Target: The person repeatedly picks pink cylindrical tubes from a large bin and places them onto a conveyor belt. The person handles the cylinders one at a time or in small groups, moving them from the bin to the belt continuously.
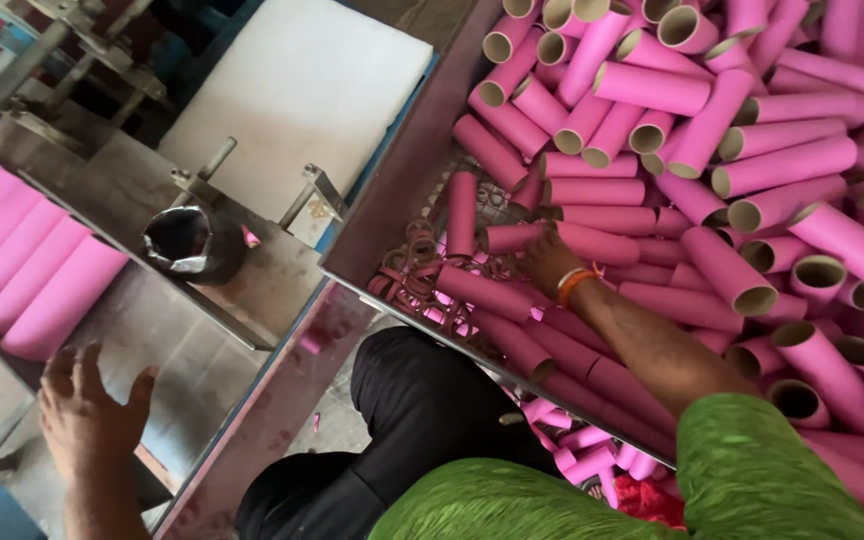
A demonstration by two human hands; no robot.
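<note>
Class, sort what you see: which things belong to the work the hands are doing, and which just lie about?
In use: right hand among pink tubes; left hand over metal tray.
Lying about: white board; dark cup; pink rings.

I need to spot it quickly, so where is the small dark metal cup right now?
In the head view, the small dark metal cup stands left of centre on the grey metal table, between the pink cardboard tubes and the white board.
</note>
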